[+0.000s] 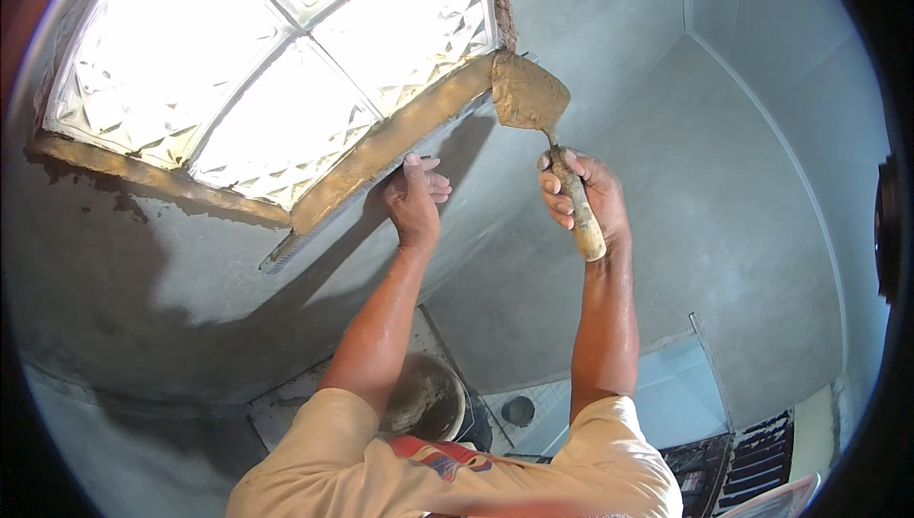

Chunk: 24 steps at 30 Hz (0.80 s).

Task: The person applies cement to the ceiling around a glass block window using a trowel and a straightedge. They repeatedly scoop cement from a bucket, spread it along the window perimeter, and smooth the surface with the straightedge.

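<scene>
My right hand grips the worn handle of a trowel, whose mortar-smeared blade is raised at the lower right corner of the glass block window. A band of tan wet mortar runs along the window's lower edge. Just below that band lies a long narrow straightedge, angled up to the right. My left hand is at the straightedge, thumb up against it and fingers loosely spread; whether it bears any of the bar's weight I cannot tell.
Grey plastered walls surround the window. Below my arms are a bucket with grey residue, a tiled surface with a dark round opening, a pale blue panel and a dark slatted piece at lower right.
</scene>
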{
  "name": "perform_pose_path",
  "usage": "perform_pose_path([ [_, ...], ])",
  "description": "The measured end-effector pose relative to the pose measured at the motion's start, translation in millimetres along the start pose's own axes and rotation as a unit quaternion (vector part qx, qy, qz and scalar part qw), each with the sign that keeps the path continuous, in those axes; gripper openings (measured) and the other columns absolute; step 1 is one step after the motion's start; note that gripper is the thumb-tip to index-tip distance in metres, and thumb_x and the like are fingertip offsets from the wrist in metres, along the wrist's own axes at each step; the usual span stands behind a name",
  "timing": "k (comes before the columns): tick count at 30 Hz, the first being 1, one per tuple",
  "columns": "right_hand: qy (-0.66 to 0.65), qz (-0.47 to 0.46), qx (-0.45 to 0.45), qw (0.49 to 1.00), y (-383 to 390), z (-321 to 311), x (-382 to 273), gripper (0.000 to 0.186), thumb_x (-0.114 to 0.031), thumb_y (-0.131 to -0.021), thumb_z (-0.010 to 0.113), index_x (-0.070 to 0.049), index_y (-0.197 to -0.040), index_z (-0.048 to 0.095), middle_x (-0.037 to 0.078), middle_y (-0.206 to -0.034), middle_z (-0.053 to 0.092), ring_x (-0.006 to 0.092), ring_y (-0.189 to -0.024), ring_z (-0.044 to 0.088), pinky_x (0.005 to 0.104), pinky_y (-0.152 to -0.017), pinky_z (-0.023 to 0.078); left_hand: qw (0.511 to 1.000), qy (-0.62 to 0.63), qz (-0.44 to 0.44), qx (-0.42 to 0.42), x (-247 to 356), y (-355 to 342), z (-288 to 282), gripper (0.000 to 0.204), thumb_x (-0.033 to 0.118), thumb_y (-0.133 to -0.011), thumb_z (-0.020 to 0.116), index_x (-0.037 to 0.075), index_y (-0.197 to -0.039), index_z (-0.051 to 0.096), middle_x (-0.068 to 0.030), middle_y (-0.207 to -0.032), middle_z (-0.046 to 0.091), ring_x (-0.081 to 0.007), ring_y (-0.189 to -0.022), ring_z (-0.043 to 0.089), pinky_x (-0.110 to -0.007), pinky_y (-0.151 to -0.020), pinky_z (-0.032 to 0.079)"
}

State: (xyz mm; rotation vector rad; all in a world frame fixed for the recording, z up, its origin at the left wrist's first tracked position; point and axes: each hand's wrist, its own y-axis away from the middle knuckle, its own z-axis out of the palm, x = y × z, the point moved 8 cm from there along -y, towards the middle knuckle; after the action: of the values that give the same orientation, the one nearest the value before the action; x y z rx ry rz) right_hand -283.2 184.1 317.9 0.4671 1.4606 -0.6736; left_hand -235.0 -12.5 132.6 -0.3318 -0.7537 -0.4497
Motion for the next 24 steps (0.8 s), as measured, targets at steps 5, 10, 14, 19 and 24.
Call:
perform_pose_path([
  [5, -0.019, -0.024, 0.074, 0.997, 41, 6, 0, 0.035, -0.028, -0.110, 0.055, 0.007, -0.111, 0.059, 0.008, -0.079, 0.059, 0.0102, -0.052, 0.051, 0.0246, -0.038, 0.042, 1.000, 0.015, 0.012, -0.012, 1, -3, 3, 0.065, 0.055, -0.112, 0.052, -0.004, -0.106, 0.077, -0.0109, -0.072, 0.072, -0.0191, -0.065, 0.070, -0.033, -0.061, 0.057],
  [10, 0.055, 0.092, 0.086, 0.991, 117, -8, 46, 0.036, -0.026, -0.102, 0.062, 0.009, -0.107, 0.063, 0.012, -0.071, 0.061, 0.0108, -0.048, 0.052, 0.0252, -0.037, 0.044, 0.999, 0.051, 0.019, 0.003, -19, -11, 2, 0.048, 0.044, -0.112, 0.059, 0.002, -0.093, 0.075, -0.0044, -0.068, 0.069, -0.0139, -0.058, 0.065, -0.029, -0.056, 0.053],
  [14, 0.197, 0.308, -0.005, 0.931, 192, 9, 118, 0.035, -0.035, -0.100, 0.069, 0.000, -0.101, 0.070, 0.006, -0.075, 0.066, 0.0106, -0.057, 0.058, 0.0265, -0.047, 0.044, 0.999, 0.017, -0.046, -0.013, -15, -12, -7, 0.063, 0.056, -0.112, 0.052, -0.003, -0.120, 0.071, -0.0032, -0.078, 0.057, -0.0184, -0.071, 0.058, -0.035, -0.067, 0.049],
  [19, 0.317, 0.268, -0.217, 0.884, 252, 22, 236, 0.029, -0.030, -0.099, 0.069, -0.002, -0.099, 0.072, 0.006, -0.080, 0.068, 0.0171, -0.071, 0.066, 0.0350, -0.063, 0.053, 0.999, -0.022, 0.038, 0.004, 16, -7, 1, 0.062, 0.053, -0.113, 0.051, -0.002, -0.093, 0.071, -0.0117, -0.073, 0.070, -0.0197, -0.059, 0.067, -0.031, -0.050, 0.055],
  [24, 0.456, -0.012, -0.340, 0.823, 270, 20, 321, 0.021, -0.016, -0.091, 0.075, -0.002, -0.106, 0.075, 0.013, -0.089, 0.073, 0.0302, -0.082, 0.072, 0.0397, -0.071, 0.058, 0.999, -0.017, 0.046, -0.003, 16, -5, 10, 0.069, 0.057, -0.113, 0.047, -0.005, -0.097, 0.072, -0.0133, -0.069, 0.070, -0.0208, -0.053, 0.066, -0.032, -0.049, 0.055],
])
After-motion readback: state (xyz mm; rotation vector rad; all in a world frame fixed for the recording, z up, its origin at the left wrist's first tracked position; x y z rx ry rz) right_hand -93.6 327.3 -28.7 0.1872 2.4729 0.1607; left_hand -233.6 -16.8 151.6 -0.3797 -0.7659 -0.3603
